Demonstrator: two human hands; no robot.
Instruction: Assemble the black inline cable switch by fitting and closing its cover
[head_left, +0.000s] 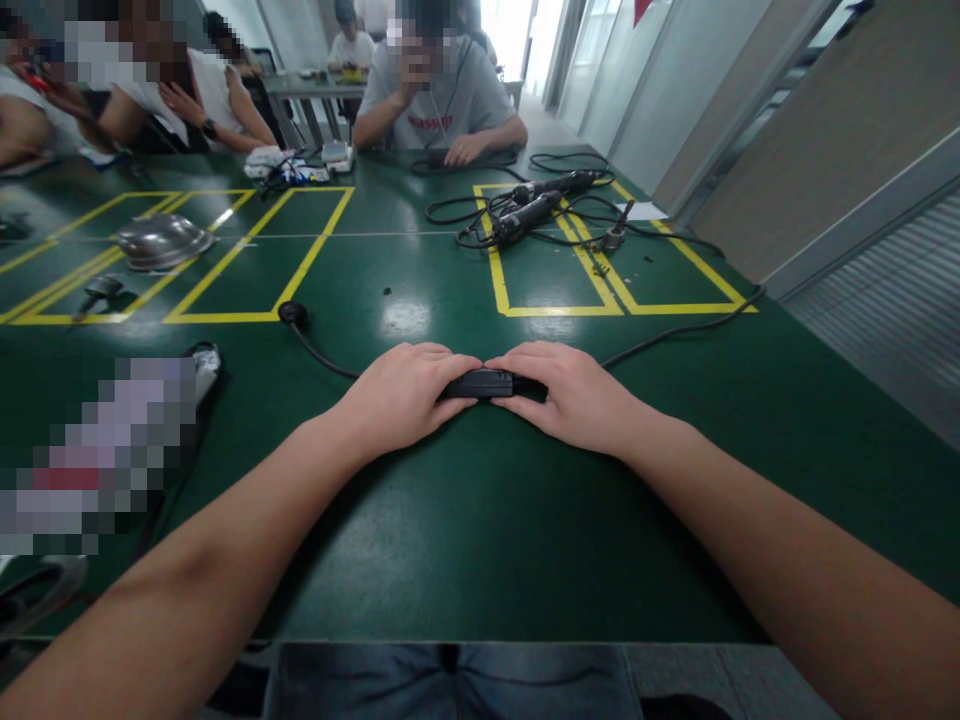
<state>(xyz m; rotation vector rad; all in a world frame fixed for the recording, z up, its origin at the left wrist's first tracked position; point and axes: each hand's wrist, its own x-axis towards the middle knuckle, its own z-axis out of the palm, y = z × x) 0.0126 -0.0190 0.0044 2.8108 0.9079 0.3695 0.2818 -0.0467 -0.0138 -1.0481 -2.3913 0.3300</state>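
Note:
A black power adapter, a slim box, lies across the middle of the green table in front of me. Around its left end, my left hand is closed, thumb on the near side and fingers on the far side. My right hand closes in the same way at the right end, where a dark gap shows under the palm. From beyond the left hand a black cord runs to a round plug. Another black cord leads from behind the right hand toward the table's right edge.
Yellow tape marks boxes on the green table. Black tools with tangled cords lie at the back right. A metal bowl sits at left, near a blurred-out package. A person sits opposite.

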